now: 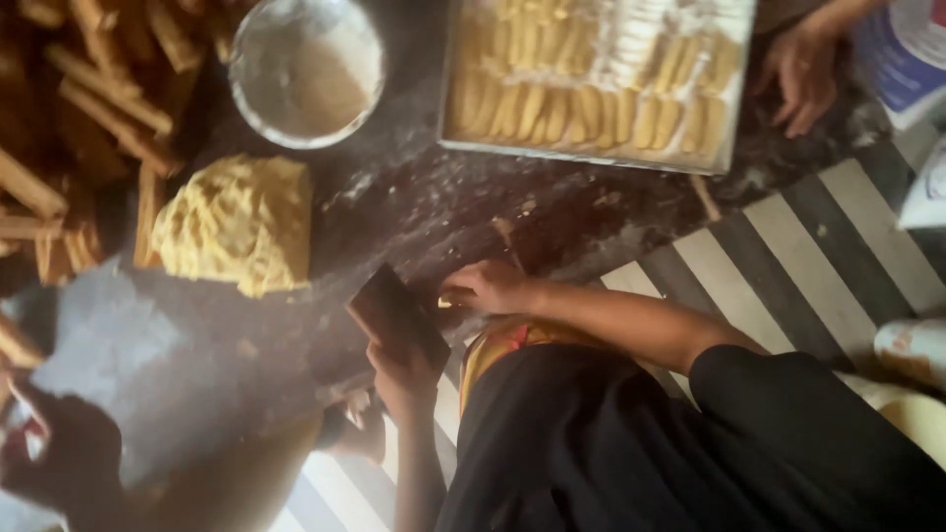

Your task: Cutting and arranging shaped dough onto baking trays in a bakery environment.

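While the left hand closes its fingers around the lower end of a dark flat board, holding it tilted at the near edge of the dark work surface, the right hand lies just beside it with the fingertips drawn together over a small yellow bit of dough. Blur hides whether that bit is pinched or only pressed, so this hand's grip cannot be told. The step in hand appears to be the shaping of a single piece against the board. The next move would seem to call for a steady board and a light touch from the right hand, since the piece is small and soft. The main mound of yellow dough rests well apart to the left on the same surface. Beyond it stands a round metal bowl holding a pale powder. A flat tray at the far edge carries rows of finger-shaped pieces. A co-worker's hand rests beside the tray's right end, so a reach to that side could meet it. Wooden sticks are heaped at the far left, and a striped mat lies to the right. Nothing stands between the two hands and the mound.
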